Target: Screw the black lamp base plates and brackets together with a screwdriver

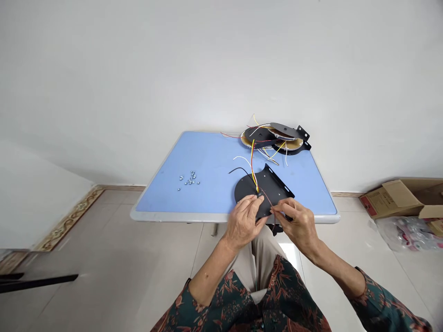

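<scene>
A black metal plate with one rounded end and a slotted, bent flange lies at the table's front edge. Yellow, red, white and black wires rise through it near my left hand. My left hand is closed on the plate's near edge, its fingertips beside the small black fitting at the wires' base. Between the thumb and forefinger of my right hand is pinched a thin reddish wire, drawn across the plate from the fitting. My fingers cover part of the plate.
Similar black plates with round, tan-sided parts and loose wires are piled at the back right of the blue table. Several small shiny metal nuts lie scattered on the left. An open cardboard box and a clear plastic bag sit on the floor at right.
</scene>
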`<state>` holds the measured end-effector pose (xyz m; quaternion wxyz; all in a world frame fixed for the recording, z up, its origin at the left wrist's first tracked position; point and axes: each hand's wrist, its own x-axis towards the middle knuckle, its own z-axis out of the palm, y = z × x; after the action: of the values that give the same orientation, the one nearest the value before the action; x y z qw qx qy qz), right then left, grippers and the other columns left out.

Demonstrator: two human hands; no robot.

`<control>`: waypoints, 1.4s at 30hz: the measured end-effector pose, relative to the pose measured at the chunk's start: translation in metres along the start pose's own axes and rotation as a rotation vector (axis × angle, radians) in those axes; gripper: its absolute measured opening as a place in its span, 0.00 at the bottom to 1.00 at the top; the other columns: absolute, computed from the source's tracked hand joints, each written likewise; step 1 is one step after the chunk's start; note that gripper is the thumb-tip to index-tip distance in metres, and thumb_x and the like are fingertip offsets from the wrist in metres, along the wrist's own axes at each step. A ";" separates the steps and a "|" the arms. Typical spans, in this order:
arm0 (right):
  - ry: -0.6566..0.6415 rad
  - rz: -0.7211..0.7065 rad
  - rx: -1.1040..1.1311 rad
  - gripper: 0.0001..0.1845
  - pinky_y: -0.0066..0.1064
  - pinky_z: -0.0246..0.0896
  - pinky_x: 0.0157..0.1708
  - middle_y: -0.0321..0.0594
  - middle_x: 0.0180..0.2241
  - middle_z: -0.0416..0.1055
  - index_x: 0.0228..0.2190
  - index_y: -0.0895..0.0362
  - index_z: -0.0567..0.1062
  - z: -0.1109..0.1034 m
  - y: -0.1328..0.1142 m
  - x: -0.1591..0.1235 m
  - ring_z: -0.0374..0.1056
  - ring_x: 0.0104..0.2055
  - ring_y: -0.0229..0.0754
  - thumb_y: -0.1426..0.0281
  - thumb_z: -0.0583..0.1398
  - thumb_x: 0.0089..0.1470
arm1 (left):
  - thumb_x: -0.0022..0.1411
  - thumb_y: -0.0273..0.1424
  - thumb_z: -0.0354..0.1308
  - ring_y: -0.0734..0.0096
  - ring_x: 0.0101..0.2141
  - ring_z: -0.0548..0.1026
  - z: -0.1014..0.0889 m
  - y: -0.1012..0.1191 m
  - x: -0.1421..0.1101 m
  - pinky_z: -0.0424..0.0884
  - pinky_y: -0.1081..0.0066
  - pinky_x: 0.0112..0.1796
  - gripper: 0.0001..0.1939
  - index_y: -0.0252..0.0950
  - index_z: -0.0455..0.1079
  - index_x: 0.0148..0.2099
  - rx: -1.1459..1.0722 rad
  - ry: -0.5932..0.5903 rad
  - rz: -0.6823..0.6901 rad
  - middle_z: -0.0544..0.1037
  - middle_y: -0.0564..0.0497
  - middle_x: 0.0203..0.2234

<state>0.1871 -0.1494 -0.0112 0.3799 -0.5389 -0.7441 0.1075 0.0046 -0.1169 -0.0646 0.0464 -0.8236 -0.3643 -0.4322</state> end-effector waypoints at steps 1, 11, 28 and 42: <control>0.020 0.015 -0.018 0.12 0.28 0.64 0.30 0.40 0.33 0.77 0.32 0.53 0.82 -0.006 0.000 0.001 0.72 0.30 0.38 0.68 0.58 0.63 | 0.67 0.32 0.58 0.57 0.49 0.76 0.000 0.000 0.000 0.77 0.55 0.52 0.28 0.33 0.59 0.66 0.002 0.006 0.002 0.79 0.41 0.46; -0.266 0.466 0.317 0.15 0.32 0.60 0.30 0.48 0.42 0.80 0.26 0.57 0.80 -0.060 0.047 0.074 0.73 0.36 0.44 0.57 0.69 0.44 | 0.68 0.33 0.57 0.57 0.49 0.77 0.000 -0.001 0.000 0.77 0.56 0.53 0.30 0.33 0.58 0.68 0.007 0.004 0.026 0.79 0.40 0.47; -0.471 0.491 0.488 0.08 0.32 0.63 0.34 0.36 0.23 0.74 0.22 0.56 0.80 -0.044 0.037 0.069 0.69 0.31 0.40 0.64 0.69 0.41 | 0.67 0.29 0.58 0.57 0.49 0.77 -0.004 0.004 0.008 0.77 0.54 0.53 0.21 0.32 0.67 0.61 0.060 -0.022 0.088 0.80 0.42 0.51; -0.485 0.356 0.012 0.05 0.30 0.56 0.29 0.33 0.23 0.76 0.26 0.55 0.80 -0.043 0.035 0.067 0.64 0.25 0.37 0.70 0.62 0.49 | 0.65 0.30 0.61 0.58 0.45 0.78 -0.003 0.006 0.015 0.79 0.53 0.52 0.16 0.29 0.74 0.53 0.012 -0.008 0.102 0.82 0.41 0.47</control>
<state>0.2327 -0.0871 0.0280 0.1694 -0.6171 -0.7065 0.3024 0.0114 -0.1138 -0.0496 0.0718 -0.8424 -0.3246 -0.4240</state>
